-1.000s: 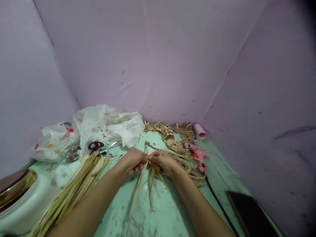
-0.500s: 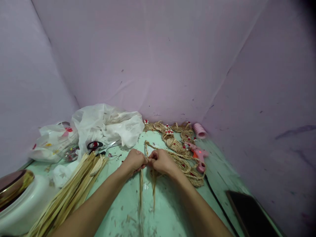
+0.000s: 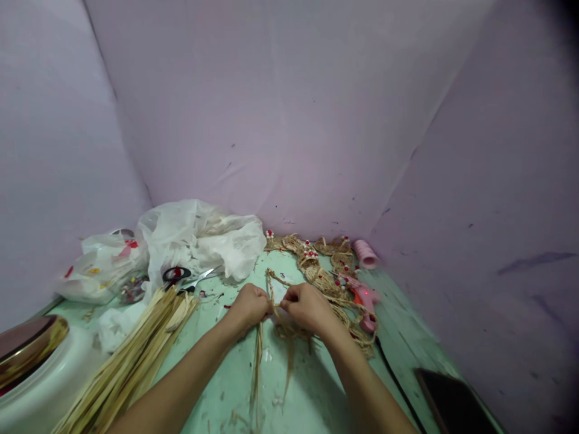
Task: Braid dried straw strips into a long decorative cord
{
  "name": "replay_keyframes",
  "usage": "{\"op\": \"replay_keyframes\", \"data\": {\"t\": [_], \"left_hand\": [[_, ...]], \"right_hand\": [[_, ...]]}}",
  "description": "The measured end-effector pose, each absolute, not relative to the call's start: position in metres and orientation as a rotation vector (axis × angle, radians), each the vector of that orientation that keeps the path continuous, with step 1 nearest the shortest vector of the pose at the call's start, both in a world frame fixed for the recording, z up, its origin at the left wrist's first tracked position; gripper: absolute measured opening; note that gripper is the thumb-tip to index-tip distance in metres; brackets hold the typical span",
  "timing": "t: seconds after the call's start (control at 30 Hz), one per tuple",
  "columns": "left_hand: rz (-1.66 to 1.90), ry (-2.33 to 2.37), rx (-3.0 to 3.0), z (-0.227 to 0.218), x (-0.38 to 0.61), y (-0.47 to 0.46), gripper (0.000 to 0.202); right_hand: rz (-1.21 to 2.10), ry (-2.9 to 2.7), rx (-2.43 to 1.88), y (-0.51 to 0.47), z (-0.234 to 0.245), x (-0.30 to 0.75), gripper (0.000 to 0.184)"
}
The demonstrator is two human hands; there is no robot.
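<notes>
In the middle of the green table, my left hand (image 3: 253, 306) is closed around a thin braid (image 3: 270, 283) of straw-coloured fibre. Loose strands (image 3: 257, 367) hang from below that hand toward the table's front. My right hand (image 3: 302, 306) pinches a strand just to the right of the braid, a small gap from my left fingers, with loose ends trailing beneath it. Beyond my right hand a coil of finished braided cord (image 3: 348, 310) lies on the table, partly hidden by the hand and wrist.
A bundle of dry fibre strips (image 3: 131, 355) lies left, below scissors (image 3: 194, 282) and white plastic bags (image 3: 199, 235). Right of centre are woven pieces with red and white beads (image 3: 312, 259), a pink glue gun (image 3: 365, 301), a pink spool (image 3: 365, 254) and a dark flat device (image 3: 452, 401).
My right hand has moved slightly right, away from my left, drawing a strand out sideways. The left hand keeps hold of the braid. The whole view has shifted a little.
</notes>
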State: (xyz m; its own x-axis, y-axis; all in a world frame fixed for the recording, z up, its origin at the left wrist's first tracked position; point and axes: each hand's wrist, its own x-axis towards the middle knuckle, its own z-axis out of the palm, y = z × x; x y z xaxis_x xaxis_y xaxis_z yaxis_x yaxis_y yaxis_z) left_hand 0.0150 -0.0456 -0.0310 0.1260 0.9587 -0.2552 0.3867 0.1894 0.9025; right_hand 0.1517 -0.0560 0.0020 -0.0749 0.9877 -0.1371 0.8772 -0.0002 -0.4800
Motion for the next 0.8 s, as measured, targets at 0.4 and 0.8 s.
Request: {"op": "replay_keyframes", "data": {"t": [0.4, 0.8], "left_hand": [[0.559, 1.502, 1.124, -0.014, 0.014, -0.048, 0.015], [0.56, 1.267, 1.215, -0.019, -0.001, -0.042, 0.014]], "right_hand": [[0.349, -2.22, -1.923, -0.081, 0.01, 0.118, 0.021], [0.975, -1.707, -1.841, -0.064, 0.024, 0.15, 0.018]]}}
